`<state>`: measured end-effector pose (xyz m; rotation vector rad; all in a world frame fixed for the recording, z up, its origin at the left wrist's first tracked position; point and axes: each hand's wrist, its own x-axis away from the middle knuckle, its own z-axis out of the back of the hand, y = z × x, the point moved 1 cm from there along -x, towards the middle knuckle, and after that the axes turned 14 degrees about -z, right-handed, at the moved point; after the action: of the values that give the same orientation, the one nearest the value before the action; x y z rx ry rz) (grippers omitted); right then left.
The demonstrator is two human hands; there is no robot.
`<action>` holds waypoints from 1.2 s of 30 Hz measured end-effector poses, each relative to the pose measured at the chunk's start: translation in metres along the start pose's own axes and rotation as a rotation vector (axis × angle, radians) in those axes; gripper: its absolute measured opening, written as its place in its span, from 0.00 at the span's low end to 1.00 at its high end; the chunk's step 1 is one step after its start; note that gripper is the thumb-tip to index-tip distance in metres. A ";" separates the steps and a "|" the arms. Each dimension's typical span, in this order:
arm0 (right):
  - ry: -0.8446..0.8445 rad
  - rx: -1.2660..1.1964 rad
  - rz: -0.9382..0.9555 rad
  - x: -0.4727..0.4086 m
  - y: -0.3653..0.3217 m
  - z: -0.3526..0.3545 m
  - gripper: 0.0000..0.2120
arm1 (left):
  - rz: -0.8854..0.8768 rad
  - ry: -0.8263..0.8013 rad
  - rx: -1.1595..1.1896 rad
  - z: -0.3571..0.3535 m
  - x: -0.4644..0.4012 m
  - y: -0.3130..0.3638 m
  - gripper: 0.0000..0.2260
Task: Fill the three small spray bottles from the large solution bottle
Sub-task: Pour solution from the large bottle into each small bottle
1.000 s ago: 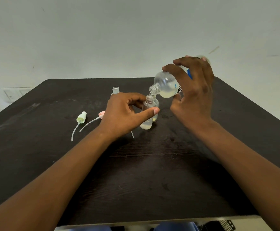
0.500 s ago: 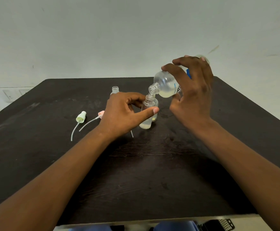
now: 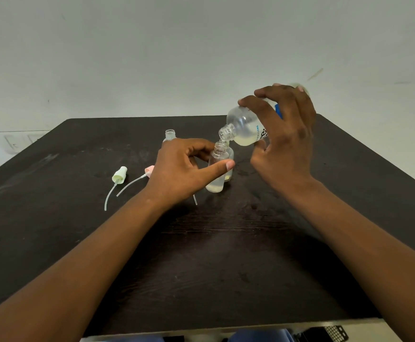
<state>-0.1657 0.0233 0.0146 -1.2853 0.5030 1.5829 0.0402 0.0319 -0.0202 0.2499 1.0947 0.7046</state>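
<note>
Pouring is under way: the large solution bottle [image 3: 244, 130] is tipped neck-down, its mouth just above the open neck of a small spray bottle [image 3: 217, 169] standing on the dark counter [image 3: 226, 255]. The right hand [image 3: 285, 141] grips the large bottle with fingers curled over its body; the left hand [image 3: 184, 169] pinches the small bottle between thumb and fingers. A little pale liquid sits in the small bottle's base.

Risks, as judged: both necks are narrow, so a slight drift of either hand would send liquid down the outside and onto the counter. A sharper tilt could surge and overflow. A second small bottle [image 3: 229, 166] stands touching behind and could be knocked. A third [image 3: 170, 135] waits farther back, open. Two spray heads, green [image 3: 119, 175] and pink [image 3: 149, 170], lie to the left.

Compared with the earlier frames, no clear difference: both grips and the bottle's tilt match, and any rise in level is too small to tell.
</note>
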 end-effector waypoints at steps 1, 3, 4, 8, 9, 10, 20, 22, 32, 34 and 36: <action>0.006 0.002 0.000 0.000 0.000 0.000 0.31 | -0.001 0.001 -0.002 0.000 0.000 0.000 0.14; 0.012 0.001 -0.003 0.000 0.000 0.000 0.31 | -0.002 0.005 -0.007 0.000 -0.001 0.000 0.15; 0.012 -0.001 -0.004 0.000 0.000 0.000 0.31 | -0.002 0.005 -0.009 0.000 -0.001 0.000 0.15; 0.014 0.003 0.001 0.000 0.000 0.000 0.31 | 0.008 0.007 -0.003 0.000 -0.001 0.000 0.18; 0.015 0.003 0.002 0.000 0.000 0.001 0.31 | 0.010 0.010 -0.001 0.000 -0.001 0.000 0.18; 0.014 0.002 0.003 0.000 0.000 0.001 0.31 | 0.011 0.012 0.001 0.000 -0.001 0.000 0.18; 0.002 0.003 0.008 -0.001 0.000 0.001 0.31 | 0.011 0.003 -0.007 0.000 0.000 0.000 0.13; 0.001 0.004 0.006 -0.001 -0.001 0.001 0.31 | 0.018 0.005 -0.005 0.000 0.000 0.001 0.13; 0.018 0.018 0.008 0.000 -0.001 0.001 0.30 | 0.019 0.006 -0.007 0.000 0.000 0.001 0.13; 0.022 0.020 0.010 0.000 -0.001 0.000 0.30 | 0.022 0.004 -0.004 0.000 0.000 0.001 0.13; 0.023 0.018 0.010 -0.001 0.000 0.000 0.30 | 0.025 0.003 -0.001 0.000 0.000 0.001 0.13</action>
<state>-0.1656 0.0233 0.0152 -1.2906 0.5385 1.5699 0.0397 0.0324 -0.0199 0.2622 1.0960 0.7276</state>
